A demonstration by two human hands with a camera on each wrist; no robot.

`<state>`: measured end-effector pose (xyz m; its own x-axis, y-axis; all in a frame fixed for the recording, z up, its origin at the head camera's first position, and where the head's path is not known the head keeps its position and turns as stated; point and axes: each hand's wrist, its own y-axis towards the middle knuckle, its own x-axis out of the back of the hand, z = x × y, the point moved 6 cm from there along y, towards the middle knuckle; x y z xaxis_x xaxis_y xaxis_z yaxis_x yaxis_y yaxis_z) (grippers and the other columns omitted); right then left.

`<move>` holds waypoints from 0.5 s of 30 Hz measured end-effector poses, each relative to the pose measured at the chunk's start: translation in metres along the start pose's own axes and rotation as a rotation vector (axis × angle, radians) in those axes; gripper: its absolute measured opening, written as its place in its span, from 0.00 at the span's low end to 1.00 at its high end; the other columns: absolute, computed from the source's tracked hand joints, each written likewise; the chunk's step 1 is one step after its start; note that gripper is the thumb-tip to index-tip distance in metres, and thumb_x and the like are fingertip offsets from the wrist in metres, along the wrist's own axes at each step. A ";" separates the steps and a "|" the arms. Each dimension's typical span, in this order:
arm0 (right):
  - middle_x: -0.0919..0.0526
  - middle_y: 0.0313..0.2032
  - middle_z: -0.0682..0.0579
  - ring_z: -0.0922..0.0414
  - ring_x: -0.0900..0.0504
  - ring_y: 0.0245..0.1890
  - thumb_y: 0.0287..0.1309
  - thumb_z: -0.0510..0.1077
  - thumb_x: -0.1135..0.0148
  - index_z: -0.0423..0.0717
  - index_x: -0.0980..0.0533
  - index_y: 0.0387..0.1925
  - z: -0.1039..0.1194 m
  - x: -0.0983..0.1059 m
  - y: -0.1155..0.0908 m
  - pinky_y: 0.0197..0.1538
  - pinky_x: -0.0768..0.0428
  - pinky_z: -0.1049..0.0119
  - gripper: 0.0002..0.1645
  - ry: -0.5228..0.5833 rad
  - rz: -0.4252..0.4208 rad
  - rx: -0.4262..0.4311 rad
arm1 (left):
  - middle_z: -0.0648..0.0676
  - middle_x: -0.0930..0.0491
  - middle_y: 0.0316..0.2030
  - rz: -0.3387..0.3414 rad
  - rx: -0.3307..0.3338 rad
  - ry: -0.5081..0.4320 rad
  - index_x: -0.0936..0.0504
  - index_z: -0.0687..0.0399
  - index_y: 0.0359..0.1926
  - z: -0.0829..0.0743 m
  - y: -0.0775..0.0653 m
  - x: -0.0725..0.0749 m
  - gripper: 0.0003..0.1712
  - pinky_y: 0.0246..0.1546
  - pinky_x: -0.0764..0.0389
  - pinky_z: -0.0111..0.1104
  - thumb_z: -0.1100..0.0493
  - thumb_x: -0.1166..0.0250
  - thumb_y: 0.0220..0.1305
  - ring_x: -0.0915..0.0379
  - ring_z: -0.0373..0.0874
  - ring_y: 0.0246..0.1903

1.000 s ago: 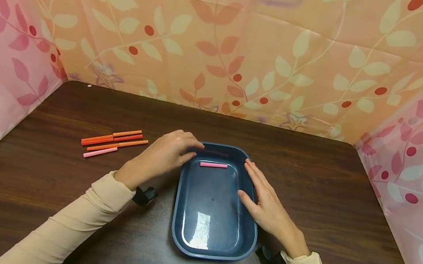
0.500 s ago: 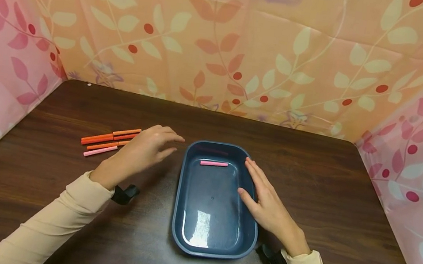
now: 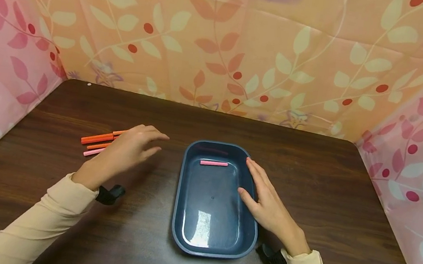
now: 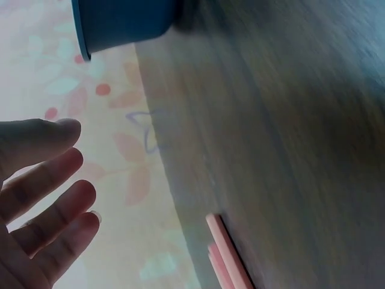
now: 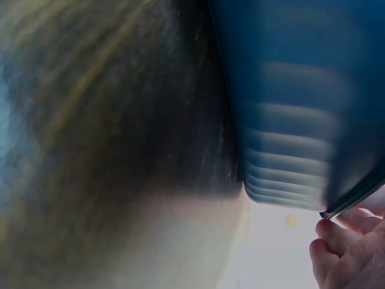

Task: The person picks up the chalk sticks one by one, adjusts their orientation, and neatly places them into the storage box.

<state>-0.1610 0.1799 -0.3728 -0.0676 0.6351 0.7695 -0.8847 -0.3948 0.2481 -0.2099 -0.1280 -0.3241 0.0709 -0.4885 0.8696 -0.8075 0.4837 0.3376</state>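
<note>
My left hand hovers over the right part of a small group of pens, its fingers loosely bent and holding nothing. Under it lie orange felt-tip pens and a pink pen, their right ends hidden by the hand. A dark blue rectangular tray stands at the middle of the table. Inside, near its far end, lies a short pink pen. My right hand rests along the tray's right rim, fingers extended, thumb over the inside. In the right wrist view its fingertips are at the rim.
The brown wooden table reaches back to a floral orange curtain. Pink floral curtains hang along both sides. A small white spot lies at the table's far left edge. Black straps circle both wrists.
My left hand has moved left from the tray's far-left rim to over the pens. The right hand, the tray and the pink pen inside have stayed in place.
</note>
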 end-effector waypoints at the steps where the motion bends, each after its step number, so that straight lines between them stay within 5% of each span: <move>1: 0.44 0.75 0.44 0.44 0.41 0.74 0.65 0.42 0.38 0.41 0.48 0.76 0.000 0.000 0.000 0.70 0.39 0.38 0.45 0.000 0.000 -0.001 | 0.59 0.15 0.44 0.004 0.008 0.001 0.16 0.60 0.52 0.002 -0.002 0.000 0.20 0.46 0.20 0.47 0.69 0.29 0.56 0.21 0.54 0.44; 15: 0.44 0.76 0.44 0.44 0.42 0.75 0.66 0.42 0.39 0.42 0.48 0.76 -0.001 -0.001 0.000 0.70 0.39 0.38 0.43 0.014 0.005 0.000 | 0.64 0.17 0.49 0.029 0.096 0.027 0.17 0.59 0.53 0.030 -0.029 0.014 0.20 0.48 0.22 0.54 0.68 0.29 0.57 0.22 0.62 0.49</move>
<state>-0.1608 0.1799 -0.3741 -0.0787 0.6419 0.7627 -0.8842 -0.3983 0.2440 -0.2036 -0.1708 -0.3324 0.0611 -0.4549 0.8884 -0.8619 0.4248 0.2768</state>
